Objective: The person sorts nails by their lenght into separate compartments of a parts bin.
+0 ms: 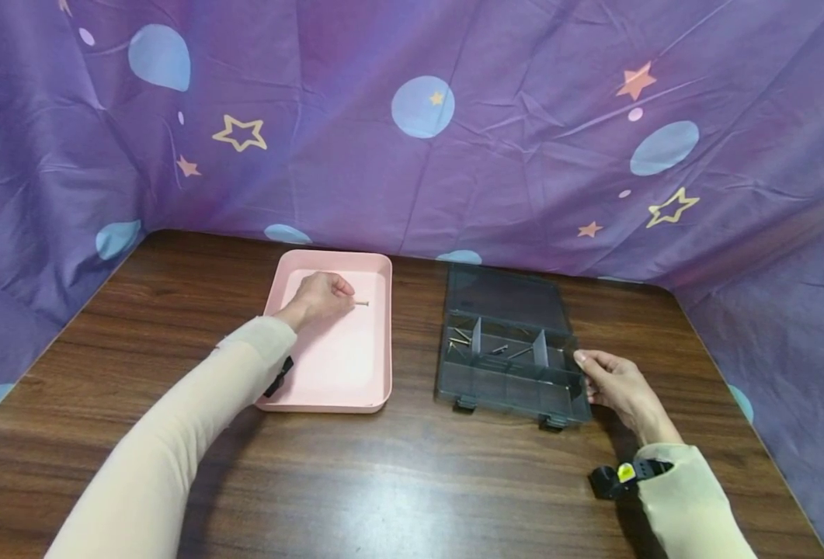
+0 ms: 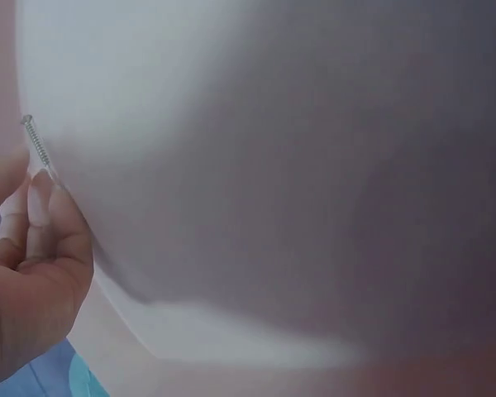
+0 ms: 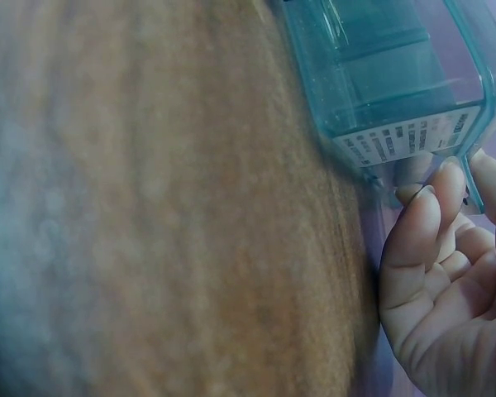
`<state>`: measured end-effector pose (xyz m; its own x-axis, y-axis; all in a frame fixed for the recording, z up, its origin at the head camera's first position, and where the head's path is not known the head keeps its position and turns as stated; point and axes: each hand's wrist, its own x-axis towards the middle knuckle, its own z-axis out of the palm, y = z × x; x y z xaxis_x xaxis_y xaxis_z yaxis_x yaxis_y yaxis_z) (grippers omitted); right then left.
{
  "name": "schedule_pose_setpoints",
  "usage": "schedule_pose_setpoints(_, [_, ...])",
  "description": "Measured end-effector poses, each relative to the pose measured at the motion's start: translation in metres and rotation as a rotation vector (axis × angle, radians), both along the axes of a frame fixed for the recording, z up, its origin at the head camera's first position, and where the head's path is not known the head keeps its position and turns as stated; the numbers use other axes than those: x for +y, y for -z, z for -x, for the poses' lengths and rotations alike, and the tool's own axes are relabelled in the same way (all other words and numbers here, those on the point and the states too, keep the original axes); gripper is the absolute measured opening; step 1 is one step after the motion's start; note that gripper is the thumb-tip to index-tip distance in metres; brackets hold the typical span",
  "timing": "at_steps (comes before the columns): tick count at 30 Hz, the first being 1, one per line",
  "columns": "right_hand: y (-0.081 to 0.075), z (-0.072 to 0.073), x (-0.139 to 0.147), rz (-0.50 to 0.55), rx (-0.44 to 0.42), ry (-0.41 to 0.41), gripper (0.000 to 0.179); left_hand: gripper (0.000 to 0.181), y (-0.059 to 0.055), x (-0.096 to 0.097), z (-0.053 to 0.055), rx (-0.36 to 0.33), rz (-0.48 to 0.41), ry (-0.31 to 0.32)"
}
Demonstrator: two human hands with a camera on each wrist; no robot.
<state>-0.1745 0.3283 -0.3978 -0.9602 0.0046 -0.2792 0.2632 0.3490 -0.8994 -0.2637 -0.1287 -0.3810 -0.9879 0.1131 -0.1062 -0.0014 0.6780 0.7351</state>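
Note:
Over the far half of a pink tray (image 1: 342,392), my left hand (image 1: 321,299) pinches a small metal screw (image 1: 362,303) that sticks out to the right of the fingertips. Up close in the left wrist view, the threads and head of the screw (image 2: 35,141) show beyond the thumb and fingers. My right hand (image 1: 614,384) grips the right wall of a dark translucent compartment box (image 1: 516,380), thumb on the rim and fingers outside it. The box lies with its lid (image 1: 505,295) folded back. In the right wrist view, a printed label (image 3: 409,136) shows on its side.
Several brass-coloured screws (image 1: 460,338) lie in the box's left compartment, and darker ones (image 1: 499,349) in the middle one. Two latches stick out at the box's front edge. Bare brown table (image 1: 415,341) separates tray and box. A purple patterned cloth (image 1: 342,155) hangs behind.

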Motion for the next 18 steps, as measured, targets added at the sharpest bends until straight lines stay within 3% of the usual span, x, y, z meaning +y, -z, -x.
schedule_pose_setpoints(7, [-0.0005,0.0005,-0.0001,-0.007,0.004,0.001,0.033,0.020,0.0021,0.0005,-0.0004,0.008,0.020,0.006])
schedule_pose_setpoints(18, [-0.0008,-0.0011,-0.0001,0.014,0.004,-0.007,0.026,0.017,0.0054,0.0017,-0.0005,0.066,0.055,0.020])
